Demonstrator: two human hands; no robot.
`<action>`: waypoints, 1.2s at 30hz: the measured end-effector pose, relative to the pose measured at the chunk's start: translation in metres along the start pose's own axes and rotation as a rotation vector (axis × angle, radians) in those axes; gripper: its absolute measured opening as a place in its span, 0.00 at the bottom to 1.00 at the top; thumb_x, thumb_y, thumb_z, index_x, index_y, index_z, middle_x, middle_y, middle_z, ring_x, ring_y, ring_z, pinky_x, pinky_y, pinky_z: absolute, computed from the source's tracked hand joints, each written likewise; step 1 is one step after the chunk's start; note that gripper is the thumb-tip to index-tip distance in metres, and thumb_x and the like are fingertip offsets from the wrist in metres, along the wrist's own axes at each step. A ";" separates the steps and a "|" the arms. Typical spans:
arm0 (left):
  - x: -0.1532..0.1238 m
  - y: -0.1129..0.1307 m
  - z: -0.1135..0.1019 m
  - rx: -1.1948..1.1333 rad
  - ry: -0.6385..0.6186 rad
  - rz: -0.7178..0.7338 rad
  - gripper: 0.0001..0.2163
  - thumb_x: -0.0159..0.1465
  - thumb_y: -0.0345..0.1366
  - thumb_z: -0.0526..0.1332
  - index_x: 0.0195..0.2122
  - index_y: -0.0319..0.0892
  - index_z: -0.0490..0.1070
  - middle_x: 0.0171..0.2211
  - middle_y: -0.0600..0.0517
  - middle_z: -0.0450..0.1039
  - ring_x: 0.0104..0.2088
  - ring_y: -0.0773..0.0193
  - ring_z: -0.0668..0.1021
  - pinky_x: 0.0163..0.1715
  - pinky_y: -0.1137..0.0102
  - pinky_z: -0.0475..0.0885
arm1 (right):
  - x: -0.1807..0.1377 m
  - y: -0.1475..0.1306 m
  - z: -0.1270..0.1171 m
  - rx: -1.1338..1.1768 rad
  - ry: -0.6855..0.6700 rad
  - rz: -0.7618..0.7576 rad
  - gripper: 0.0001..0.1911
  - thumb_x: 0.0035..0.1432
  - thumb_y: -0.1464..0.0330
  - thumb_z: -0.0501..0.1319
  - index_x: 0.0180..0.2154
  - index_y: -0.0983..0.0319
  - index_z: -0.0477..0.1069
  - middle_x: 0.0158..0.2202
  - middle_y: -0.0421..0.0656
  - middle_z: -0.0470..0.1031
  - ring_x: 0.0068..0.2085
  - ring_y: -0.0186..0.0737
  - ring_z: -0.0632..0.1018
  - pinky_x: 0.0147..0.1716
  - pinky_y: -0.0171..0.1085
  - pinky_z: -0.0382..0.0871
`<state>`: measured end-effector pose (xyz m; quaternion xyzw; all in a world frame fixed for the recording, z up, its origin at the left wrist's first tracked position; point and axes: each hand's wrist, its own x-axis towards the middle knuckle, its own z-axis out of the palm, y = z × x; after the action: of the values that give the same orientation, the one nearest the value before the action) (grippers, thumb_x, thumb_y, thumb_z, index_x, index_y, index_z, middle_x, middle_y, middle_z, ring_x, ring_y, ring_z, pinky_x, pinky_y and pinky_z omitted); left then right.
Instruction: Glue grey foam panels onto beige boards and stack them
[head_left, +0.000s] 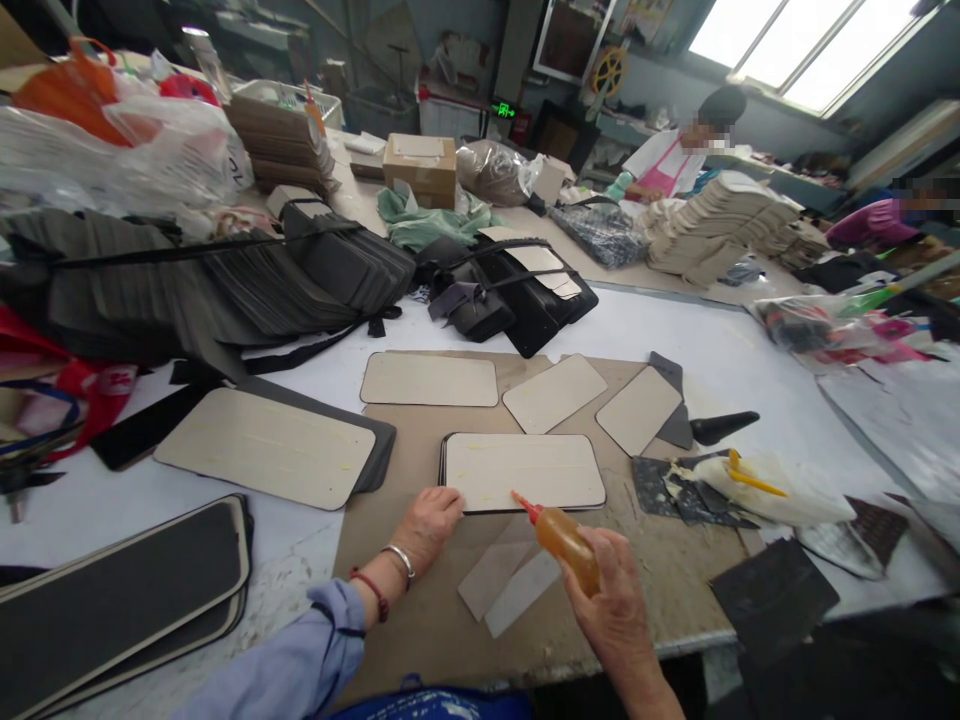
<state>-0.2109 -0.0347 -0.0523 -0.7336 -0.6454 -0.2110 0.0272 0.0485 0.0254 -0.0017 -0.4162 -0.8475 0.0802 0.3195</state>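
My right hand (611, 590) is closed round a small squeeze bottle of amber glue (564, 535). Its red nozzle touches the near edge of a beige rounded board (525, 470) that lies on a dark backing piece. My left hand (431, 520) rests flat with fingers curled at that board's near left corner, pressing it onto the brown cardboard sheet (420, 620). Three more beige boards (429, 379) lie in a row just beyond. A larger beige board (262, 447) on grey backing sits to the left.
Stacks of dark panels (300, 270) tied with straps fill the back left. Finished dark pieces (112, 600) lie at near left. A white bag with a yellow nozzle (757, 487) and dark scraps sit right. Two people work at the far right by piled beige soles (712, 230).
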 end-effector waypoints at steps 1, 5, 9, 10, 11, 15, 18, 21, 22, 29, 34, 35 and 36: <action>0.001 0.000 0.000 0.003 -0.009 0.004 0.04 0.61 0.28 0.56 0.36 0.40 0.68 0.33 0.50 0.71 0.35 0.62 0.72 0.36 0.68 0.68 | 0.000 0.010 -0.006 -0.041 0.032 0.004 0.16 0.55 0.66 0.56 0.47 0.58 0.60 0.40 0.47 0.63 0.43 0.46 0.67 0.41 0.49 0.68; 0.003 -0.003 -0.001 0.026 -0.029 0.031 0.03 0.61 0.29 0.56 0.35 0.40 0.68 0.32 0.50 0.71 0.33 0.63 0.72 0.33 0.69 0.67 | 0.001 0.037 -0.023 -0.172 0.106 0.003 0.14 0.56 0.63 0.56 0.44 0.60 0.62 0.38 0.48 0.64 0.41 0.48 0.67 0.41 0.50 0.67; 0.002 -0.004 -0.001 0.087 -0.007 0.107 0.05 0.62 0.28 0.54 0.37 0.38 0.68 0.33 0.49 0.71 0.33 0.63 0.73 0.33 0.68 0.68 | -0.001 0.019 -0.018 -0.152 0.118 0.011 0.16 0.56 0.63 0.56 0.46 0.61 0.61 0.39 0.49 0.64 0.43 0.48 0.67 0.41 0.50 0.66; 0.001 -0.004 -0.001 0.108 0.002 0.136 0.05 0.62 0.27 0.54 0.38 0.37 0.68 0.33 0.48 0.71 0.34 0.63 0.73 0.33 0.68 0.68 | -0.001 0.009 -0.013 -0.111 0.114 0.015 0.16 0.55 0.64 0.57 0.46 0.60 0.61 0.40 0.49 0.64 0.43 0.48 0.67 0.42 0.50 0.66; 0.000 -0.004 -0.001 0.129 0.010 0.166 0.06 0.62 0.26 0.53 0.39 0.36 0.67 0.34 0.47 0.71 0.34 0.62 0.73 0.33 0.68 0.69 | -0.002 -0.002 -0.009 -0.063 0.103 0.022 0.17 0.55 0.65 0.57 0.47 0.60 0.60 0.40 0.49 0.63 0.43 0.47 0.67 0.42 0.49 0.67; -0.002 -0.004 -0.002 0.206 0.028 0.263 0.09 0.61 0.23 0.52 0.41 0.34 0.67 0.36 0.43 0.71 0.36 0.60 0.74 0.34 0.66 0.69 | -0.003 -0.025 0.006 0.054 0.006 0.024 0.19 0.53 0.70 0.56 0.48 0.58 0.59 0.42 0.48 0.63 0.44 0.45 0.67 0.41 0.46 0.68; 0.001 -0.004 -0.003 0.253 0.018 0.310 0.10 0.61 0.21 0.51 0.41 0.34 0.66 0.36 0.43 0.71 0.36 0.60 0.74 0.34 0.66 0.69 | -0.003 -0.009 0.003 0.009 0.003 0.053 0.19 0.53 0.69 0.56 0.48 0.58 0.60 0.42 0.48 0.63 0.43 0.46 0.68 0.39 0.46 0.69; 0.005 -0.003 -0.005 0.297 0.018 0.341 0.09 0.61 0.21 0.51 0.39 0.33 0.66 0.33 0.45 0.71 0.33 0.61 0.74 0.32 0.67 0.69 | -0.001 0.028 -0.011 -0.124 0.086 0.083 0.16 0.55 0.66 0.56 0.46 0.59 0.61 0.40 0.48 0.63 0.43 0.47 0.67 0.40 0.48 0.68; 0.006 -0.003 -0.005 0.307 0.023 0.346 0.08 0.61 0.21 0.51 0.38 0.33 0.66 0.32 0.46 0.71 0.31 0.62 0.73 0.31 0.68 0.69 | 0.000 0.041 -0.016 -0.173 0.114 0.087 0.16 0.55 0.64 0.56 0.45 0.60 0.61 0.39 0.49 0.63 0.42 0.48 0.67 0.40 0.49 0.67; 0.008 0.000 -0.010 0.344 0.032 0.368 0.09 0.60 0.20 0.50 0.39 0.33 0.66 0.33 0.45 0.70 0.33 0.62 0.73 0.33 0.68 0.69 | 0.008 0.074 -0.024 -0.258 0.139 0.160 0.16 0.53 0.64 0.57 0.45 0.60 0.62 0.39 0.49 0.64 0.44 0.50 0.66 0.43 0.50 0.65; 0.021 0.005 -0.027 0.326 -0.066 0.341 0.10 0.59 0.19 0.50 0.35 0.36 0.66 0.30 0.49 0.69 0.29 0.63 0.72 0.30 0.69 0.68 | 0.003 0.029 -0.011 0.292 0.079 0.446 0.16 0.49 0.62 0.60 0.41 0.59 0.65 0.39 0.46 0.67 0.42 0.45 0.70 0.43 0.46 0.66; 0.029 0.007 -0.035 0.317 -0.080 0.345 0.10 0.59 0.19 0.50 0.34 0.37 0.66 0.28 0.50 0.69 0.28 0.64 0.71 0.29 0.69 0.68 | 0.002 0.018 -0.010 0.479 0.035 0.556 0.17 0.48 0.61 0.61 0.41 0.58 0.65 0.38 0.44 0.68 0.40 0.44 0.71 0.41 0.44 0.67; 0.038 0.009 -0.044 0.310 -0.085 0.356 0.09 0.59 0.20 0.50 0.33 0.37 0.66 0.28 0.50 0.68 0.28 0.63 0.71 0.29 0.69 0.68 | 0.002 0.010 -0.011 0.673 0.000 0.668 0.18 0.48 0.60 0.62 0.41 0.58 0.65 0.37 0.43 0.69 0.38 0.43 0.72 0.38 0.42 0.68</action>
<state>-0.2119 -0.0143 0.0031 -0.8310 -0.5313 -0.0701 0.1493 0.0606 0.0315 0.0037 -0.5394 -0.5940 0.4489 0.3934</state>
